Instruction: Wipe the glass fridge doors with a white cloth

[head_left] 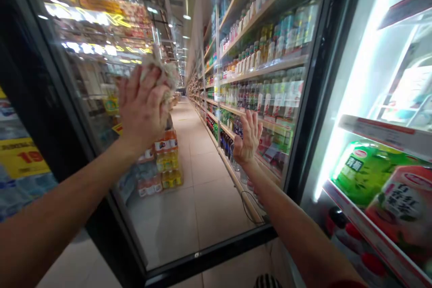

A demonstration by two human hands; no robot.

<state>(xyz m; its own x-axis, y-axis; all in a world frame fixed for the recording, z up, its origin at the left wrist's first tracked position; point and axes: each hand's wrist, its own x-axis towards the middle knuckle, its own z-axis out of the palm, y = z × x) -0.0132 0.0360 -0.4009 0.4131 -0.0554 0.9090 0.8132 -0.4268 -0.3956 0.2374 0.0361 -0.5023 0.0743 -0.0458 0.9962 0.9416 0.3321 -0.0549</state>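
A black-framed glass door (222,250) stands open in front of me. My left hand (141,103) presses a crumpled pale cloth (170,74) against the upper left of the pane, its fingers spread over it. Part of the cloth is hidden behind the fingers, and the hand is slightly blurred. My right hand (249,138) is raised at the right side of the pane with fingers stretched out and nothing in them. Whether its palm touches the glass I cannot tell.
A lit cooler on the right holds a green pack (362,173), a pink pack (401,207) and red-capped bottles (373,263). Through the glass show long drink shelves (266,69), stacked bottle packs (168,157) and a tiled aisle (192,144). A yellow price sign (23,157) is at left.
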